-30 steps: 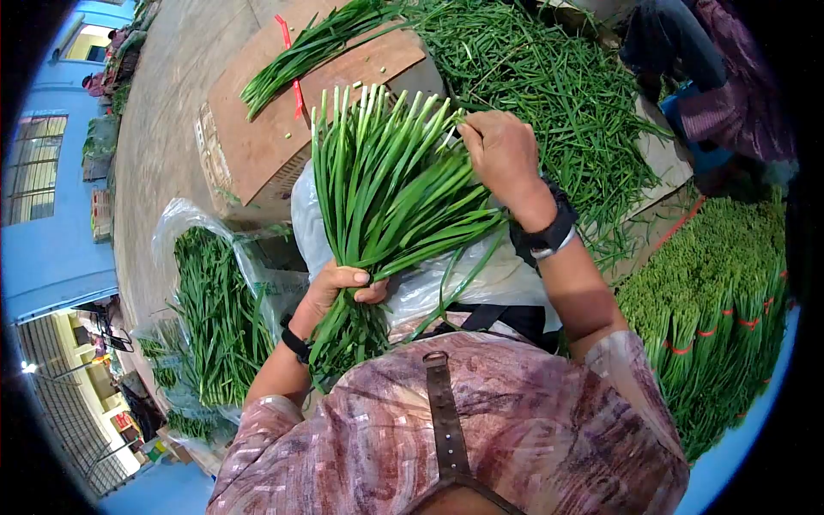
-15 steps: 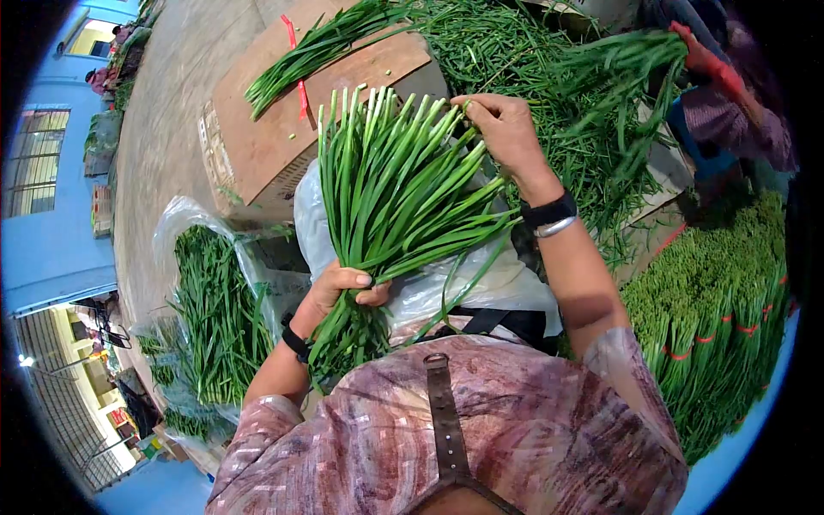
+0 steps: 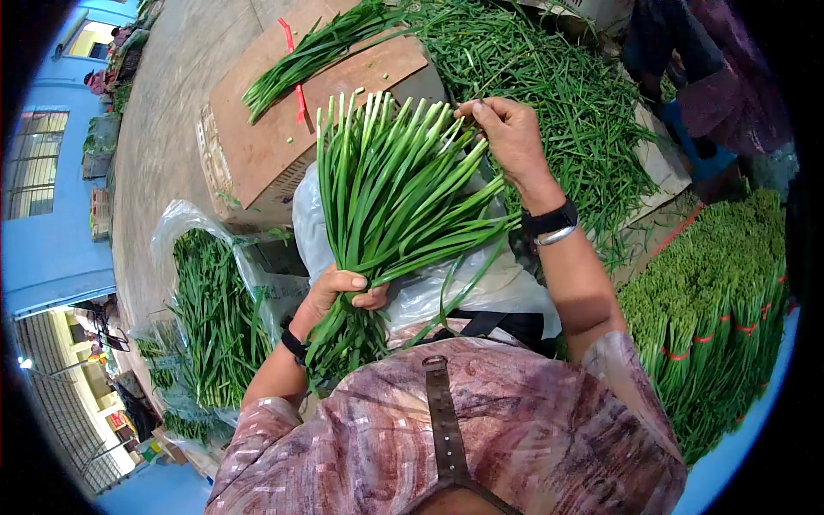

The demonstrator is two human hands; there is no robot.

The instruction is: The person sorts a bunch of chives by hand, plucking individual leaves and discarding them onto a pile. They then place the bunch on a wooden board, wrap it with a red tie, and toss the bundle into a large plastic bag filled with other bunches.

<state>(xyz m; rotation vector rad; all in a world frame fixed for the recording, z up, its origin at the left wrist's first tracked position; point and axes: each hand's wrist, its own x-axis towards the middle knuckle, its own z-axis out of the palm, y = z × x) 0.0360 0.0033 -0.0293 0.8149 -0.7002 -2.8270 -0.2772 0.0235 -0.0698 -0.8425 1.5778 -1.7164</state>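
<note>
A fanned bunch of garlic chives (image 3: 390, 184) spreads above my lap, its pale cut ends pointing away from me. My left hand (image 3: 342, 290) is closed round the lower leafy part, and the leaf tips hang down below it. At the upper right of the bunch my right hand (image 3: 508, 142) pinches thumb and forefinger together, right by the pale stem ends. What lies between those fingertips is too small to make out. White plastic sheeting (image 3: 493, 283) covers my lap under the bunch.
Ahead, a brown board (image 3: 249, 137) on a crate carries another chive bunch (image 3: 318, 56) and red ties (image 3: 300, 103). Loose leaves (image 3: 549, 112) are heaped beyond my right hand. Red-tied bundles (image 3: 699, 335) stand right, a plastic bag of greens (image 3: 215, 318) left. A person (image 3: 730, 77) is at upper right.
The co-worker's red-gloved hand and the greens it held have left the spot at upper right. My own hands have hardly moved, my right slightly shifted at the stem ends.
</note>
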